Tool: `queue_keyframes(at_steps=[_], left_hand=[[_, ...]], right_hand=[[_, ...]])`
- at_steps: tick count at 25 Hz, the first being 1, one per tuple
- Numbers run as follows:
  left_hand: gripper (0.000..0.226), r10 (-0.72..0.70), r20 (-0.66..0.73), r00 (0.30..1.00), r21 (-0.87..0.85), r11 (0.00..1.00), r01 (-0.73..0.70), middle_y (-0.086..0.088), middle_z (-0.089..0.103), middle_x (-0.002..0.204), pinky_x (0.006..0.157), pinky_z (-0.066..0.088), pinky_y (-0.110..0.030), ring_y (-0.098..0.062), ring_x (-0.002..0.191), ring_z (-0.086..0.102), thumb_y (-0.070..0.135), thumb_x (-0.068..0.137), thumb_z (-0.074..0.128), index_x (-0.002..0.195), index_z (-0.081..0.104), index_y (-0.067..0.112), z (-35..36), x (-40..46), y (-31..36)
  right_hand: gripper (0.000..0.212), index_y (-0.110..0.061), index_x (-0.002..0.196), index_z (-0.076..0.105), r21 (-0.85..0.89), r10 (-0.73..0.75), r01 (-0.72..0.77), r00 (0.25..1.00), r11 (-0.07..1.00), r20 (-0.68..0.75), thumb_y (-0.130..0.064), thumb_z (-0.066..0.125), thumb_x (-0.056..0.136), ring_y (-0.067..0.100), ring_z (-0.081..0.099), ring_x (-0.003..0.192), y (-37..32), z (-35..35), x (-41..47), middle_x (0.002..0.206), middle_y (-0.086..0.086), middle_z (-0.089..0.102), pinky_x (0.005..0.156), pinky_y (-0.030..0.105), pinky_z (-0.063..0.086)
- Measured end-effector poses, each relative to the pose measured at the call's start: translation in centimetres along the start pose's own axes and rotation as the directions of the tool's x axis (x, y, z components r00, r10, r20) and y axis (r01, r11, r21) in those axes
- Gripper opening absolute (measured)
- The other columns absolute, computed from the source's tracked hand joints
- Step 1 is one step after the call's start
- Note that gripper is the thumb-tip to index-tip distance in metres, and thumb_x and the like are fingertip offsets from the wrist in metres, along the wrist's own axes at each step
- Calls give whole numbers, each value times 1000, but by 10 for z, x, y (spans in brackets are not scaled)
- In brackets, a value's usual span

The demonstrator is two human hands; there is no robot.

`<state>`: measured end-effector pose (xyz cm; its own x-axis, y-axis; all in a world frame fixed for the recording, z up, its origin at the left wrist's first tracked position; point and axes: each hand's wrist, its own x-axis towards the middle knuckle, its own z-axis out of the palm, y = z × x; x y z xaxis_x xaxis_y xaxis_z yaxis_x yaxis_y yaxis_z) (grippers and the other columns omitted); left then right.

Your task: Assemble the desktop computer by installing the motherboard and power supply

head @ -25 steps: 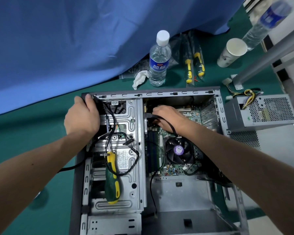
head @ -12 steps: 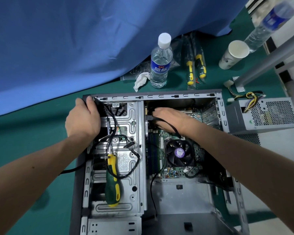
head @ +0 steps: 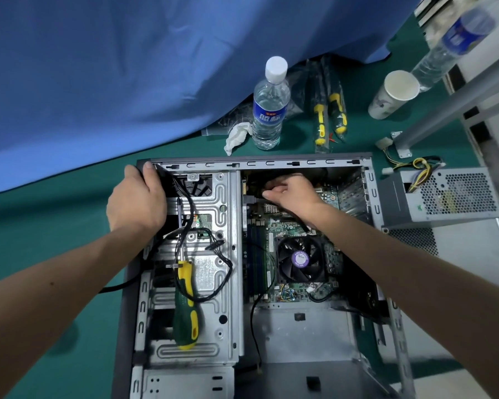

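The left hand (head: pixel 137 201) grips the case (head: pixel 297 162) corner; the right hand (head: pixel 293 194) seems to pinch a cable over the fragile motherboard (head: pixel 283 226), best handled by its edges.

This is looking like a makeshift repair workshop; an opened computer case (head: pixel 254 165) is lying on a green surface (head: pixel 41 226); behind the case, packaged screwdrivers (head: pixel 329 116) are lying and a blue curtain (head: pixel 127 67) is hanging.
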<state>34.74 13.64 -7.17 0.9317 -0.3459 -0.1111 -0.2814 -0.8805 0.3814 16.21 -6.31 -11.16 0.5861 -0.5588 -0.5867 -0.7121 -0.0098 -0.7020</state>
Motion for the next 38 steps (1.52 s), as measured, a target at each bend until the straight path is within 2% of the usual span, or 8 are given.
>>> queue_keyframes(at_steps=[2, 5, 9, 16, 22, 26, 32, 38], left_hand=[[46, -1, 1, 1000, -2, 1000, 1, -9, 43, 73, 68, 32, -40, -32, 73, 43, 47, 103, 18, 92, 39, 7, 0, 1, 0], [46, -2, 1, 1000, -1, 1000, 2, -7, 40, 71, 68, 31, -40, -32, 72, 43, 47, 103, 18, 91, 39, 7, 1, 0, -1], [47, 1, -1, 1000, -5, 1000, -1, -12, 46, 77, 69, 33, -40, -33, 73, 44, 47, 103, 18, 92, 40, 7, 0, 0, 0], [46, 1, -2, 1000, -4, 1000, -1, -13, 46, 77, 68, 33, -40, -33, 73, 43, 47, 103, 18, 92, 39, 7, 0, 0, 0], [47, -7, 2, 1000, -2, 1000, 7, -13, 46, 77, 69, 33, -40, -33, 73, 44, 47, 103, 18, 92, 40, 7, 0, 0, 1], [48, 2, 3, 1000, -7, 1000, -2, -14, 48, 77, 69, 34, -41, -34, 73, 45, 47, 103, 18, 93, 40, 6, -1, -1, 1], [47, -4, -3, 1000, -5, 1000, 4, -8, 44, 70, 68, 33, -41, -34, 72, 45, 47, 103, 18, 92, 40, 7, -1, -2, 1], [47, 2, -3, 1000, -3, 1000, -2, -5, 43, 68, 68, 33, -40, -33, 71, 45, 47, 103, 18, 92, 40, 7, -1, -1, 1]], right_hand=[[7, -11, 96, 73, 171, 155, -161, 987, 972, 50, -12, 69, 90, 10, 67, 79, -1, 5, 0, 87, 1, 73, 72, 21, 52], [9, -2, 94, 75, 161, 268, -274, 962, 948, 55, -7, 67, 91, 13, 62, 63, -1, 9, -3, 76, 7, 74, 54, 22, 46], [6, -16, 90, 79, -129, 77, -78, 997, 989, -16, -17, 75, 86, 12, 67, 82, -3, 4, 3, 86, -4, 74, 80, 26, 53], [12, -13, 97, 78, -423, -148, 179, 983, 888, 105, -14, 68, 90, 13, 66, 84, -8, 2, 7, 97, 2, 75, 87, 17, 45], [9, -14, 89, 78, -440, -155, 199, 979, 875, 135, -14, 69, 88, 14, 67, 80, -6, 3, 10, 89, 1, 75, 87, 20, 50], [11, -13, 94, 78, -427, -171, 210, 977, 879, 128, -13, 67, 91, 14, 66, 85, -7, 4, 10, 95, 0, 73, 84, 16, 44], [12, -10, 95, 76, -511, -184, 261, 963, 819, 196, -11, 64, 92, 19, 66, 85, -13, 3, 9, 95, 4, 73, 84, 24, 50], [19, -16, 100, 74, -589, -106, 238, 962, 772, 250, -16, 56, 93, 19, 55, 90, -22, -1, 14, 108, 3, 66, 78, 20, 36]])
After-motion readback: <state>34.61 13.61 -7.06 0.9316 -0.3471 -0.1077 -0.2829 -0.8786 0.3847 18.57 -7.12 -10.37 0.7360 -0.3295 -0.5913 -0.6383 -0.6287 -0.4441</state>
